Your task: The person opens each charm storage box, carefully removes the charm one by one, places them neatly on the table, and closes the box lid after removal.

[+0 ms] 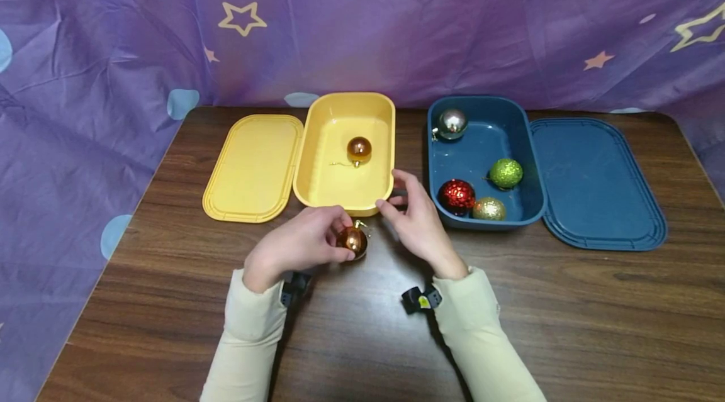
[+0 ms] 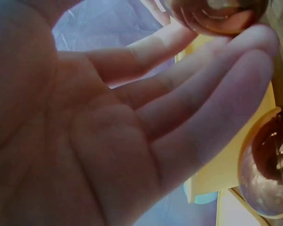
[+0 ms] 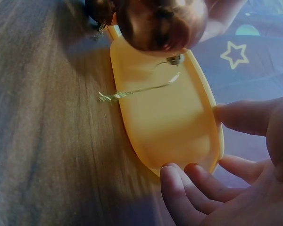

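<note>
My left hand (image 1: 306, 238) pinches a shiny copper Christmas ball (image 1: 354, 242) between thumb and fingers, just in front of the yellow box (image 1: 303, 160). The ball's gold cap and string point away from me. Under that hand, hidden in the head view, a second copper ball (image 2: 266, 176) shows in the left wrist view. My right hand (image 1: 418, 221) holds the box's near right corner, thumb at the front rim and index finger along the right side. Another copper ball (image 1: 359, 149) lies inside the box.
The yellow lid (image 1: 252, 169) lies left of its box. Farther right, a blue box (image 1: 487, 144) contains silver (image 1: 452, 124), green (image 1: 506, 173), red (image 1: 456, 196) and gold (image 1: 489, 209) balls. Its blue lid (image 1: 597, 182) lies beside it. A purple cloth (image 1: 328, 31) hangs behind the table.
</note>
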A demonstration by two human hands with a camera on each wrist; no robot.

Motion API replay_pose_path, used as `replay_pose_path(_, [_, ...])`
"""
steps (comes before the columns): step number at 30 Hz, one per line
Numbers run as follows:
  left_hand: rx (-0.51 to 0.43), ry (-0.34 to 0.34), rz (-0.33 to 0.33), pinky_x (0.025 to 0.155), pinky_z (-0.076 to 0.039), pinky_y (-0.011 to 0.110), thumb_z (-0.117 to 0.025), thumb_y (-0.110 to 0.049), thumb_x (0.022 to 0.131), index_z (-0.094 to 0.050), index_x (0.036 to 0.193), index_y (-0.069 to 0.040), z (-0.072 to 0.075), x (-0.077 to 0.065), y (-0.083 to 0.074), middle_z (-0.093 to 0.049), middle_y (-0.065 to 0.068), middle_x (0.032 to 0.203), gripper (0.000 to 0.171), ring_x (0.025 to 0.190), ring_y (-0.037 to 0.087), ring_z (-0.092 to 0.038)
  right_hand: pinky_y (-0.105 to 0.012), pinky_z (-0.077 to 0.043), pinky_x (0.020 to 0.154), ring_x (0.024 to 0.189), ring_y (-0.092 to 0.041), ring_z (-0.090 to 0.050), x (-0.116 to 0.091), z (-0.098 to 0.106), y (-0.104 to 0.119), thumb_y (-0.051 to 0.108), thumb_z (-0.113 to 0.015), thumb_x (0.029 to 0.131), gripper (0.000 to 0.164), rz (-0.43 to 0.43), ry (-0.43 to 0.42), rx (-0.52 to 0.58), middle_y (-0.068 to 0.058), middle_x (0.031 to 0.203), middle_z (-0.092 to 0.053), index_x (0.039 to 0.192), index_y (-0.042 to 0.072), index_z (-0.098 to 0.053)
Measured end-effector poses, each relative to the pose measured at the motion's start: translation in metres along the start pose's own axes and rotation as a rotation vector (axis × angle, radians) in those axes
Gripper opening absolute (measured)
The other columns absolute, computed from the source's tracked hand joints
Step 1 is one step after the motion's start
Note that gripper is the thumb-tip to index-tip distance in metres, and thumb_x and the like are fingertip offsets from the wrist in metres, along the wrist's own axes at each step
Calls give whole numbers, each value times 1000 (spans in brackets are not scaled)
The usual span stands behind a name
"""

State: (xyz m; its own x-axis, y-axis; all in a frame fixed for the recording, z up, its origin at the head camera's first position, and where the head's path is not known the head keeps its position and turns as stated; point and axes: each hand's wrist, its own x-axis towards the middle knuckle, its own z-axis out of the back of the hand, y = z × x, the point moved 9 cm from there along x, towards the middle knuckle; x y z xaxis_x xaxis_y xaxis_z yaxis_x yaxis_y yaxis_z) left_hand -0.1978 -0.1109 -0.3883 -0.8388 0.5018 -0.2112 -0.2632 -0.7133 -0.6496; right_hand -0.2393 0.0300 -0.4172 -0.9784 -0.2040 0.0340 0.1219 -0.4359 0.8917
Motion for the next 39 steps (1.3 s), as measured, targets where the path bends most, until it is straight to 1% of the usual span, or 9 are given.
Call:
replay_pose_path(4, [51,-8,-3,72,-50,25,-79,-18,77,-60,100,-5,-1,1,0,-67,2,85,33,72,8,-59,-42,-53,86,105,-30,-62,0,0,0,15,-64,91,61,-2,0,3,-19,131,-52,143,3,-36])
replay_pose_path(7, [83,-6,-9,75,-50,28,-79,-19,77,-60,100,-4,-2,3,-1,-67,2,85,32,76,11,-59,-42,-53,85,105,-30,-62,0,0,0,15,-64,91,61,-6,3,5,-18,131,-53,144,3,-36])
replay_pose_path(14, [105,-1,7,77,-50,30,-78,-19,78,-62,100,-4,-6,6,-3,-67,3,86,31,79,14,-60,-42,-53,85,106,-30,-62,0,0,-1,16,-64,91,61,-12,11,-1,-18,131,-53,144,4,-35])
replay_pose_path(19, [139,-16,26,78,-50,31,-77,-19,78,-62,98,-4,-8,7,-3,-65,3,86,29,81,15,-58,-41,-54,84,106,-29,-62,1,-1,-1,16,-64,92,62,-21,16,2,-17,133,-51,145,5,-35])
replay_pose_path(25, [164,-48,19,79,-51,33,-77,-17,77,-62,98,-2,-8,8,-4,-66,7,90,31,83,19,-60,-41,-54,84,107,-29,-62,1,-1,-2,17,-63,92,62,-30,17,-4,-16,135,-50,145,5,-35])
replay_pose_path(28, [173,-59,13,78,-51,32,-78,-17,77,-61,99,-1,-8,8,-5,-66,8,91,32,83,20,-61,-41,-54,84,106,-29,-62,1,-1,-2,17,-64,92,62,-30,16,-6,-16,134,-51,145,5,-35])
replay_pose_path(31, [179,-65,13,74,-51,30,-77,-17,77,-61,98,-1,-9,9,-4,-66,7,89,31,79,18,-60,-41,-53,85,106,-29,-62,1,-1,-2,17,-64,92,62,-27,14,-6,-16,133,-51,145,5,-35])
replay_pose_path(35, [182,-62,32,71,-50,28,-77,-18,78,-60,97,-2,-10,10,-3,-65,6,87,29,76,15,-58,-41,-53,85,106,-29,-62,1,-1,-2,17,-64,92,62,-25,15,-8,-17,133,-52,145,5,-35])
replay_pose_path(39, [196,-62,49,70,-49,29,-76,-18,79,-61,96,-3,-11,11,-2,-64,5,85,27,76,16,-57,-41,-54,85,106,-29,-62,1,-1,-2,17,-64,92,62,-25,19,-7,-17,133,-51,145,5,-34])
